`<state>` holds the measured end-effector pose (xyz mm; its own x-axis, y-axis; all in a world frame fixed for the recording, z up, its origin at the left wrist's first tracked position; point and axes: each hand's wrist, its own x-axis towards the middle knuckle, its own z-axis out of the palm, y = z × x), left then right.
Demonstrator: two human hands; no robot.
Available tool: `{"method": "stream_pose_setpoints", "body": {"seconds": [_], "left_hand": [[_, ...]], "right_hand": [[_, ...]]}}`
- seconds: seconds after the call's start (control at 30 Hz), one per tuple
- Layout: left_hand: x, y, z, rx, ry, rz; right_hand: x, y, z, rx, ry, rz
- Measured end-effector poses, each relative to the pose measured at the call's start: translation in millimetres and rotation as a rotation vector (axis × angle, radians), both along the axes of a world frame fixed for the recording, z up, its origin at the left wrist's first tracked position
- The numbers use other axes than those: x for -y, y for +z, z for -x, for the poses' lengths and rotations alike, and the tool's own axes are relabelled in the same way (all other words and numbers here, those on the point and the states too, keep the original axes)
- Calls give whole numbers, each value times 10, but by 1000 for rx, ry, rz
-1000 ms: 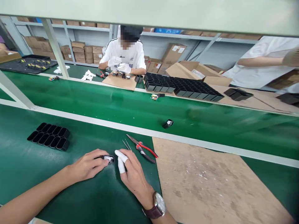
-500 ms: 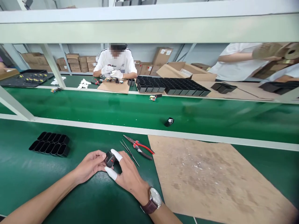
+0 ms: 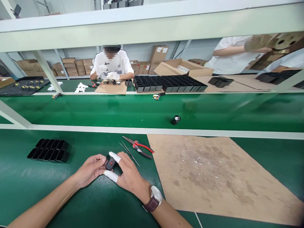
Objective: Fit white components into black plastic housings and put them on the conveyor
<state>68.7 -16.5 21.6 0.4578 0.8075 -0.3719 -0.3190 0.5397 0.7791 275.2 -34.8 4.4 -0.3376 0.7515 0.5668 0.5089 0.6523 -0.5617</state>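
Between my two hands is a small black USB charger (image 3: 110, 163), its face with a red port slot turned towards me. My left hand (image 3: 92, 169) pinches its left side with thumb and fingers. From the right, my right hand (image 3: 129, 174) grips it, with white finger cots on the thumb and one finger. The charger is held just above the green bench. Tweezers (image 3: 129, 153) and long-nose pliers (image 3: 139, 147) with red and black handles lie beyond my right hand. Left of my hands stands a block of empty black housings (image 3: 48, 150).
A stained cardboard sheet (image 3: 209, 177) covers the bench at right. Behind a white rail (image 3: 95, 129) runs a green belt (image 3: 106, 110), carrying a black housing (image 3: 176, 119) and a circuit board (image 3: 156, 97). Across it, a gloved co-worker (image 3: 112, 66) handles parts near many black housings (image 3: 171, 84).
The charger has turned slightly, showing more of its slotted face; both hands keep their hold. The housing on the belt has shifted a little right. The co-worker's gloved hand has risen with a tool.
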Motion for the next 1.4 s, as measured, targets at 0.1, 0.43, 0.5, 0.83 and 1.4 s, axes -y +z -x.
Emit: {"method": "stream_pose_setpoints", "body": {"seconds": [0.1, 0.43, 0.5, 0.83, 1.4], "left_hand": [[12, 23, -4, 15, -12, -12], [-17, 18, 1, 2, 5, -21], [-10, -1, -2, -19, 14, -28], [-878, 285, 331, -912, 163, -1002], [-1672, 816, 1066, -1335, 371, -1046]], "right_hand": [[-30, -27, -4, -157, 53, 82], [-54, -87, 20, -306, 27, 175], [-46, -74, 18, -286, 30, 166], [-32, -135, 75, 107, -125, -70], [-29, -206, 48, 261, -23, -231]]}}
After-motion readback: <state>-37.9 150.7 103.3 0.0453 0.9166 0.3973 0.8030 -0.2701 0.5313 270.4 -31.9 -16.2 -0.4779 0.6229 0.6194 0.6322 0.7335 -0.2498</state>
